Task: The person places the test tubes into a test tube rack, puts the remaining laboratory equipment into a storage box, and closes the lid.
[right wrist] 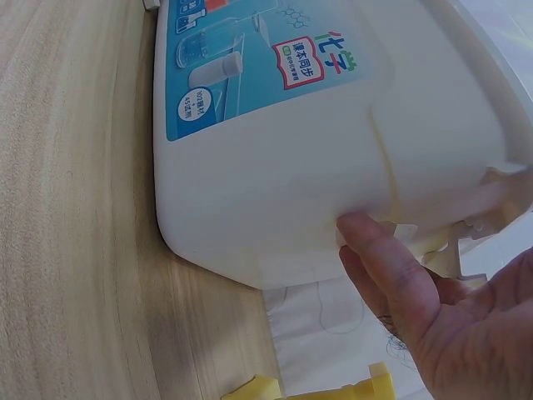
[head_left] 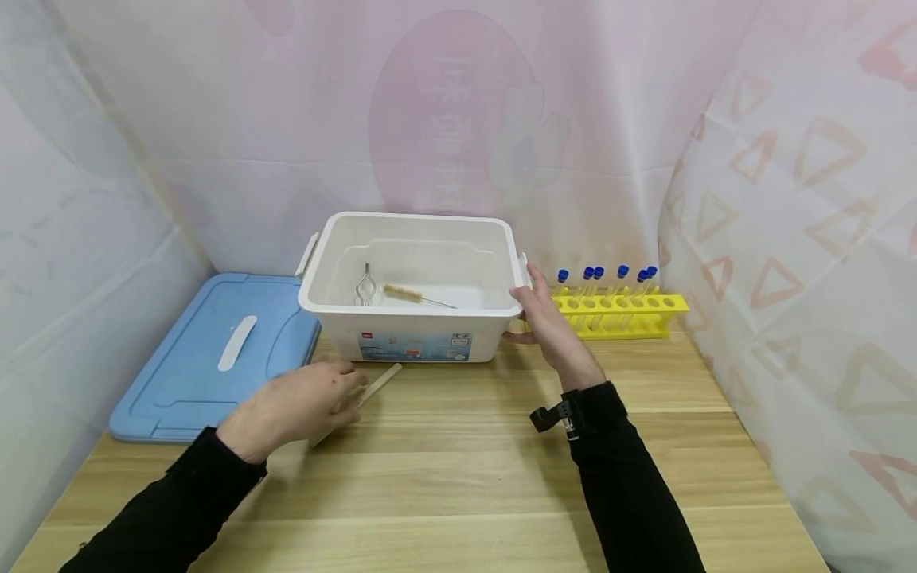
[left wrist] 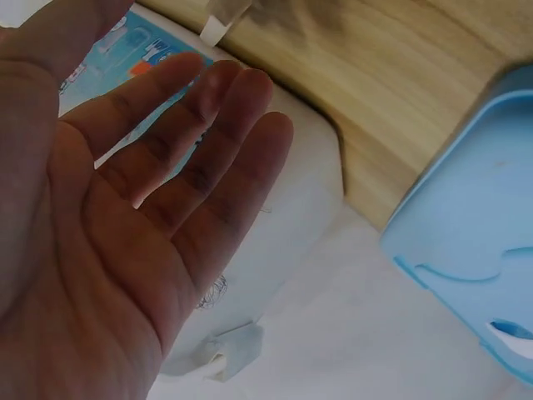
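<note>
A white plastic storage box (head_left: 415, 326) with a blue label stands on the table. My right hand (head_left: 548, 318) grips its right end by the rim and handle; in the right wrist view, the fingers (right wrist: 391, 267) lie against its side wall. Inside the box are a wire clamp (head_left: 366, 286) and a brush (head_left: 403, 293) with a thin wire stem. My left hand (head_left: 304, 406) is over a pale, narrow strip-like piece (head_left: 381, 383) on the table before the box. The hand covers its middle, so its kind is unclear. In the left wrist view, the left fingers (left wrist: 241, 167) are extended.
A blue lid (head_left: 193, 358) with a white handle lies left of the box. On the right, a yellow rack (head_left: 623, 318) holds several blue-capped tubes. Patterned curtains (head_left: 458, 119) enclose the wooden table (head_left: 466, 493) at the back and sides.
</note>
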Available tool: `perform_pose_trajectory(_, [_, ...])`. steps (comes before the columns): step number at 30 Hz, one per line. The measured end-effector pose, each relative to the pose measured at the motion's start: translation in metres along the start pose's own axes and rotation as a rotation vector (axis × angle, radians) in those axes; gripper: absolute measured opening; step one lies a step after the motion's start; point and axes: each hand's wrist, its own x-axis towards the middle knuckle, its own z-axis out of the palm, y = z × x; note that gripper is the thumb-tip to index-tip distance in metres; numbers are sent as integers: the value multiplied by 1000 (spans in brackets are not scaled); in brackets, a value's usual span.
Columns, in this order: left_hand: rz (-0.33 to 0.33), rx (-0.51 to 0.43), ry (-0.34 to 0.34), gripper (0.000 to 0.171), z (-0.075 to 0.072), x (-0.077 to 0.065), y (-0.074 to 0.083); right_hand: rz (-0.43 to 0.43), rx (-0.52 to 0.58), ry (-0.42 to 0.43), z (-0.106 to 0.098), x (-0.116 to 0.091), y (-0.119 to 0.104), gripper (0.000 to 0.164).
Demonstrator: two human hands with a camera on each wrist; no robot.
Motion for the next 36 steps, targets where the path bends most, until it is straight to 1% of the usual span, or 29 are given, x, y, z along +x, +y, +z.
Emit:
perform_pose_trajectory(3, [-4,-15,-21,33,4,0,-3,0,6,0,0,0,0,83])
perform_pose_trajectory(8, [-36,-14,-75,37,12,1,-6,0,7,0,0,1,1,84])
perform_pose_trajectory(10, [-41,0,-82,37,14,2,-6,0,4,1,0,1,1,85])
perform_pose_trajectory(13, [-22,21,-60,33,16,2,-6,-1,0,4,0,1,1,85])
perform_pose_trajectory(19, [42,35,11,24,20,1,-8,-6,3,4,0,1,1,85])
perform_pose_trajectory(21, [57,33,22,20,21,1,-8,-7,2,2,0,1,1,85])
perform_pose_trajectory(24, [65,31,18,16,19,1,-7,-8,4,-1,0,1,1,85])
perform_pose_trajectory(28, [70,2,3,16,16,3,-8,-7,7,-4,0,1,1,85])
perform_pose_trajectory(31, [96,-23,21,19,16,4,-11,-7,6,-5,0,0,1,85])
perform_pose_trajectory(32, [123,-27,51,18,20,4,-16,-7,5,-6,0,0,1,85])
perform_pose_trajectory(35, [146,-28,76,18,15,5,-17,-7,6,-6,0,0,1,84])
perform_pose_trajectory(36, [143,-29,78,17,12,5,-16,-7,7,-6,0,0,1,84])
